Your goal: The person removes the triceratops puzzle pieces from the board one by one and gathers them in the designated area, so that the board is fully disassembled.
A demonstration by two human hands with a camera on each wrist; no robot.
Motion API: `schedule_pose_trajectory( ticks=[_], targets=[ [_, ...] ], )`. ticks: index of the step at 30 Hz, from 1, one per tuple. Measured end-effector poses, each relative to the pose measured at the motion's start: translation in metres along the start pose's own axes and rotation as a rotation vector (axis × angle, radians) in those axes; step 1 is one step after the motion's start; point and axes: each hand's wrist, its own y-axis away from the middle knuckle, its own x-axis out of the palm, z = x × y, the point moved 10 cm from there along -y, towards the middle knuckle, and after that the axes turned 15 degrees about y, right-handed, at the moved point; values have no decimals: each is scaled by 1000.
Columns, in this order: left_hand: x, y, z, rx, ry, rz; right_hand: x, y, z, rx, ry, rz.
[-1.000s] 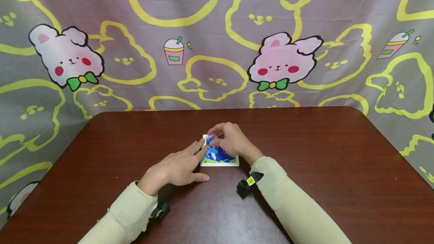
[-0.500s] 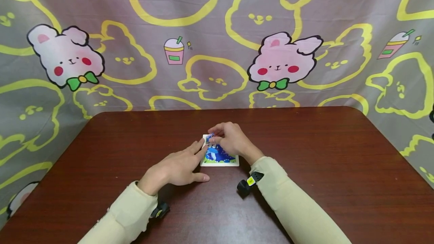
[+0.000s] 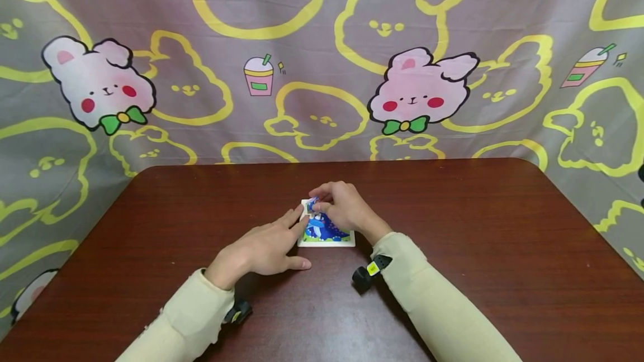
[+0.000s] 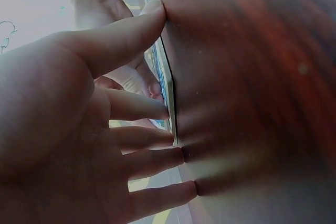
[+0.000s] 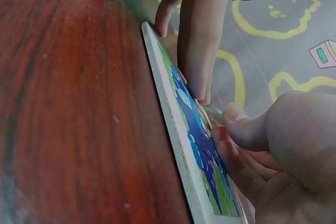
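the puzzle board [image 3: 326, 243] lies flat on the brown table [image 3: 478, 228], near the middle. it has a thick white edge. from left to right, its picture shows a light blue and white part, then a dark blue dinosaur body with a pointy tail, with green grass along the bottom. at eleven o'clock on the board is a small piece [image 3: 311, 203], tipped up.

the left hand [image 3: 264, 247] is at eight o'clock from the board. its fingers are straight and spread, and it grabs nothing. two fingertips touch the board's edge at ten o'clock, others touch the table, and the thumb sticks out at seven o'clock, near the board. the right hand [image 3: 344, 205] comes in at two o'clock. its thumb and pointer finger pinch the small piece. this hand hides the board's top right corner.

at nine o'clock, wood runs a long way past the left hand. at twelve o'clock, a strip of wood goes to the table's back edge, and a cloth [image 3: 312, 57] with bunnies hangs behind it. at three o'clock, wood runs far out too. at six o'clock, shiny wood sits between the two sleeves [image 3: 432, 295].
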Motion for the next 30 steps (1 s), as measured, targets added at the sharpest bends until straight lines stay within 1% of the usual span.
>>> schedule_pose_trajectory(
  ticks=[9,16,23,30],
  targets=[
    [0,0,1,-4,7,5,-1,0,2,-7,0,-8],
    [1,0,0,2,3,8,-6,1,2,-17,2,-23],
    [1,1,0,-11,4,10,-21,2,-4,-21,-32,-62],
    [0,0,0,-21,17,5,-40,6,-17,-13,-65,-91]
  ],
)
